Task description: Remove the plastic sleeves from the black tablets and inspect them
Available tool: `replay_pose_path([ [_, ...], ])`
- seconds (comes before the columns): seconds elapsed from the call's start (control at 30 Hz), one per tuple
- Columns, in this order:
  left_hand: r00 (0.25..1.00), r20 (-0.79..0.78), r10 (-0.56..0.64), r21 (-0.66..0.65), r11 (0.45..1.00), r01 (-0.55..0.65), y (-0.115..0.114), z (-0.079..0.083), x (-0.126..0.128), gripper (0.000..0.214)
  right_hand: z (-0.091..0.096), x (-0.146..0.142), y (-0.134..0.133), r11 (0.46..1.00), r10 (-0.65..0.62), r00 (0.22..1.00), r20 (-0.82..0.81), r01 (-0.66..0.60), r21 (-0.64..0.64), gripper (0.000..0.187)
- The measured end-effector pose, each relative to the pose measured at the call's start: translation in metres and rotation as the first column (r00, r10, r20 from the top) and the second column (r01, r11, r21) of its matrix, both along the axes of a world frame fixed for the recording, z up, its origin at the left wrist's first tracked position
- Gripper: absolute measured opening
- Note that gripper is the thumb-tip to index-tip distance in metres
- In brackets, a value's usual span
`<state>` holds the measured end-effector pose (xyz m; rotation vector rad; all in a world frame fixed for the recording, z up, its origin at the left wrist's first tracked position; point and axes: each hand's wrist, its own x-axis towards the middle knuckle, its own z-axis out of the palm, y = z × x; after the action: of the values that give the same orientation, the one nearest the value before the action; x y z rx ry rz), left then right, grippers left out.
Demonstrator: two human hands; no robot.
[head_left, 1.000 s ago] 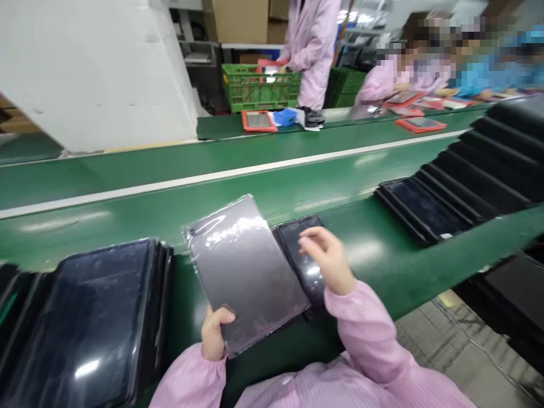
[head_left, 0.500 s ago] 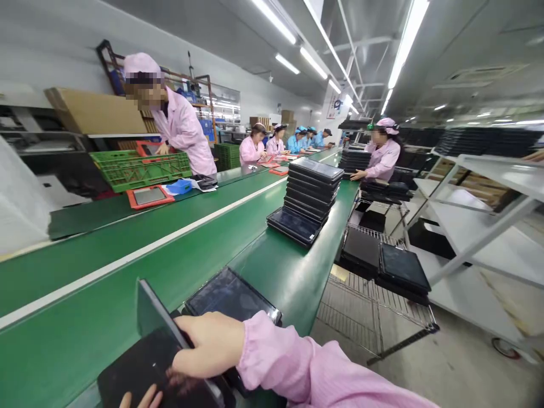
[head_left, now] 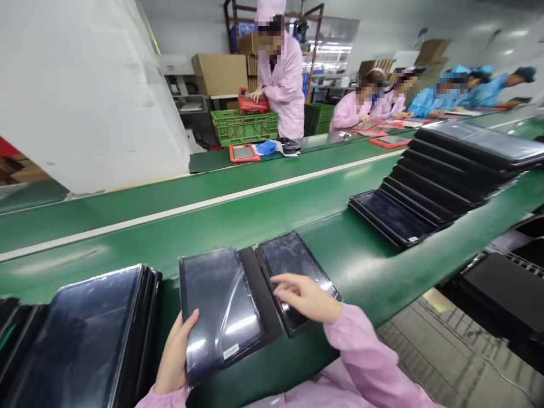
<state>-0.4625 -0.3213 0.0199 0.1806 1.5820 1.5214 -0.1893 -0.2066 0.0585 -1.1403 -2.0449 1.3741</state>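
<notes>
A tablet [head_left: 219,306] with a glossy film-covered screen and a small white label lies face up before me. My left hand [head_left: 174,354] grips its left edge, thumb on top. Its right side overlaps a matt black panel [head_left: 264,306]. Just right of that lies a second tablet [head_left: 293,255], dark screen up. My right hand [head_left: 308,297] is over this second tablet, fingers apart and holding nothing; whether the fingertips touch the screen I cannot tell.
Stacked tablets [head_left: 93,328] lean at the lower left. A taller, slanting tablet stack [head_left: 450,175] stands on the green belt [head_left: 365,283] at the right. Across the line, a person in pink [head_left: 287,79] handles red-cased devices over a green crate [head_left: 244,127]. Other workers sit farther right.
My view has swung left. The upright tablet in my right hand now lies face up, my left hand at its edge. My right hand has let go and moved right.
</notes>
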Motion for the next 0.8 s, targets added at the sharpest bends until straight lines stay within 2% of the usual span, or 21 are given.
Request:
replay_pose_path([
  [0.1, 0.987, 0.138, -0.083, 0.005, 0.997, 0.083, 0.007, -0.002, 0.012, 0.054, -0.013, 0.043, 0.022, 0.960, -0.278, 0.960, 0.027, 0.276, 0.048, 0.041],
  [0.2, 0.983, 0.129, -0.132, 0.009, 0.991, 0.132, 0.014, -0.007, 0.023, 0.052, -0.032, 0.075, 0.038, 0.849, -0.526, 0.843, 0.113, 0.513, 0.126, 0.045],
  [0.27, 0.984, 0.039, -0.174, -0.019, 0.984, 0.175, 0.014, -0.015, 0.026, 0.050, -0.045, 0.084, 0.042, 0.802, -0.597, 0.779, 0.189, 0.579, 0.145, 0.046],
  [0.33, 0.958, -0.172, -0.230, -0.069, 0.973, 0.221, 0.013, -0.025, 0.026, 0.050, -0.054, 0.083, 0.043, 0.810, -0.584, 0.770, 0.257, 0.575, 0.117, 0.044],
  [0.43, 0.795, -0.531, -0.294, -0.216, 0.954, 0.208, 0.010, -0.037, 0.024, 0.051, -0.058, 0.076, 0.045, 0.846, -0.513, 0.795, 0.323, 0.532, 0.033, 0.043],
  [0.5, 0.721, -0.610, -0.330, -0.287, 0.939, 0.188, 0.011, -0.041, 0.023, 0.048, -0.058, 0.074, 0.048, 0.857, -0.473, 0.808, 0.350, 0.515, -0.031, 0.045],
  [0.57, 0.748, -0.562, -0.352, -0.283, 0.932, 0.227, 0.012, -0.040, 0.024, 0.050, -0.056, 0.074, 0.052, 0.866, -0.424, 0.833, 0.356, 0.488, -0.111, 0.042],
  [0.67, 0.873, -0.357, -0.332, -0.165, 0.942, 0.291, 0.015, -0.033, 0.023, 0.058, -0.054, 0.075, 0.051, 0.875, -0.363, 0.878, 0.312, 0.437, -0.209, 0.034],
  [0.73, 0.924, -0.228, -0.306, -0.104, 0.951, 0.290, 0.016, -0.027, 0.020, 0.062, -0.050, 0.074, 0.047, 0.877, -0.367, 0.894, 0.256, 0.424, -0.224, 0.033],
  [0.8, 0.937, -0.181, -0.298, -0.070, 0.955, 0.290, 0.016, -0.025, 0.019, 0.064, -0.042, 0.074, 0.043, 0.877, -0.388, 0.900, 0.200, 0.427, -0.220, 0.033],
])
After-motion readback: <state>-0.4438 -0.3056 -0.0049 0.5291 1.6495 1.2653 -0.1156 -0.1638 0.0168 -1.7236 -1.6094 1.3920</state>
